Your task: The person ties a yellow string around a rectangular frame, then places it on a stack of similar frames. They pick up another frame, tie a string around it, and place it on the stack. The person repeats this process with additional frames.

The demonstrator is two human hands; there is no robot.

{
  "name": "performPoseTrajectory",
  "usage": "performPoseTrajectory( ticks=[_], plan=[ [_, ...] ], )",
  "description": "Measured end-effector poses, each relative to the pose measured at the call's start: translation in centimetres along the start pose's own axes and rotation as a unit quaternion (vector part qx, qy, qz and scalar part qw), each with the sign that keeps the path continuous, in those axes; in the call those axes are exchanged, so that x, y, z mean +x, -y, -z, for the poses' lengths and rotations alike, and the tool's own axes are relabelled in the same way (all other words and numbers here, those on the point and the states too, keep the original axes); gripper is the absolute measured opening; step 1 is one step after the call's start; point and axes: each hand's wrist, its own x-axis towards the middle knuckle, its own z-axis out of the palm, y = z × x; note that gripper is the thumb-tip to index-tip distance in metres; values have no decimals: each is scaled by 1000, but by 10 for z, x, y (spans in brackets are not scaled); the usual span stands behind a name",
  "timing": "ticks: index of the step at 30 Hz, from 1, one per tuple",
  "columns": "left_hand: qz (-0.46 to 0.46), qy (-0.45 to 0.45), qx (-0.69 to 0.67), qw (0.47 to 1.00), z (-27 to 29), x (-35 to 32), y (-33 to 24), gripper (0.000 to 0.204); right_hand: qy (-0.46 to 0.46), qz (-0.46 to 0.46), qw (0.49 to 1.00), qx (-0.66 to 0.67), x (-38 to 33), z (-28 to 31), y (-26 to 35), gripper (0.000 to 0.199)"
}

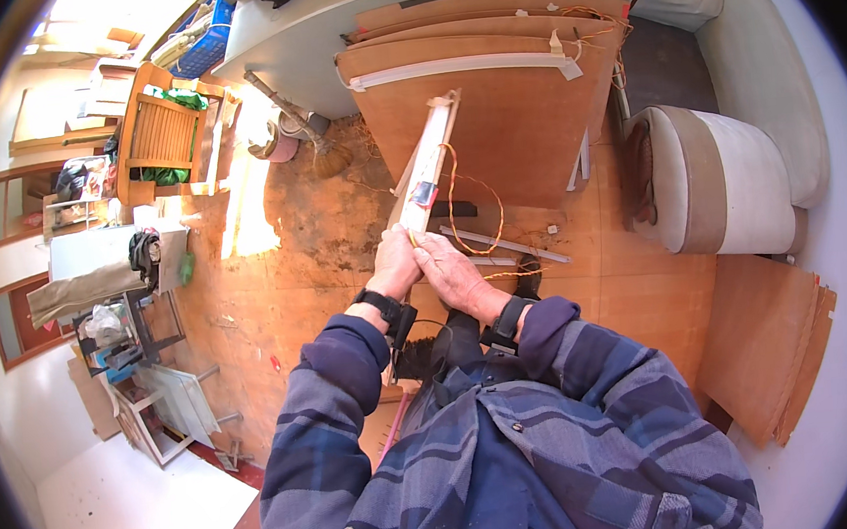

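Both my hands are together in front of me, at the near end of a long, narrow white batten (435,144) with wooden edges. It points away from me, and a small black-and-red block (424,195) sits on it. My left hand (397,265) is closed around the batten's near end. Pressed against it, my right hand (454,277) is also closed, with its fingers at the batten's near end beside a twisted yellow wire (500,209). The wire loops off the batten's right side. Exactly what the right fingertips pinch is hidden.
Brown boards (493,130) lean against a pale cabinet (302,45) ahead; a white strip (458,67) lies across them. Loose white strips (522,247) lie on the floor. A broom (329,158) and wooden chair (166,131) stand left, a sofa (735,175) right.
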Motion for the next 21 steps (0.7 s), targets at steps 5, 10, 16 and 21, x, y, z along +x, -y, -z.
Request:
performPoseTrajectory(
  ticks=[5, 10, 16, 21],
  plan=[
    [33, -48, -140, 988, 16, 0, 81, 40, 76, 36, 995, -53, 3, -40, 45, 58],
    [59, -32, -204, 977, 63, -23, 148, 24, 127, 48, 983, -126, 6, -102, 103, 62],
    [49, -5, -322, 945, 78, -61, 232, 18, 119, 97, 988, -21, 10, -185, 117, 48],
    [163, -45, -251, 953, 69, -90, 260, 55, 112, -25, 982, 152, 18, -229, 109, 24]
  ],
)
